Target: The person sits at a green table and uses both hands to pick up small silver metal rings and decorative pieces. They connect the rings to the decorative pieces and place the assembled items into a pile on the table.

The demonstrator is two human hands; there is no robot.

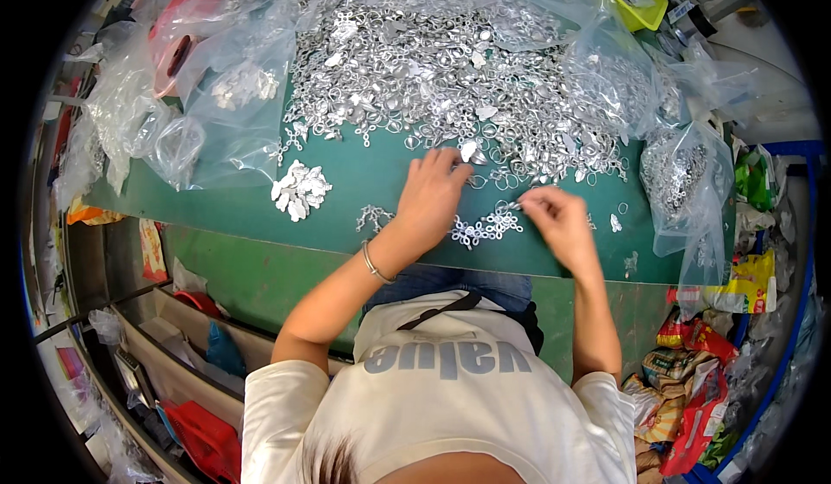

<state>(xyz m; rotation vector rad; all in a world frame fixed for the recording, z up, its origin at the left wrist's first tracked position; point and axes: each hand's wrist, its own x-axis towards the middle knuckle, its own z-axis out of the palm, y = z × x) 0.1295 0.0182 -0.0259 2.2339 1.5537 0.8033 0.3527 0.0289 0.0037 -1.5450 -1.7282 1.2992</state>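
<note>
On the left of the worktop [221, 211] we see a pile [300, 190] of flat silver pieces; we do well to keep it apart. Next lies a small cluster [375, 217], close to our left wrist, so we should lift the forearm rather than drag it. Our left hand [430, 194] reaches to the near edge of the heap [433, 73], fingers curled; we cannot tell whether they grip anything. Between our hands, near the worktop's front edge, lies the row [486, 227] of openwork pieces, best kept flat. Our right hand [558, 224] seems to pinch a tiny bit [515, 206] at the row's right end; a light touch should avoid shifting its neighbours.
</note>
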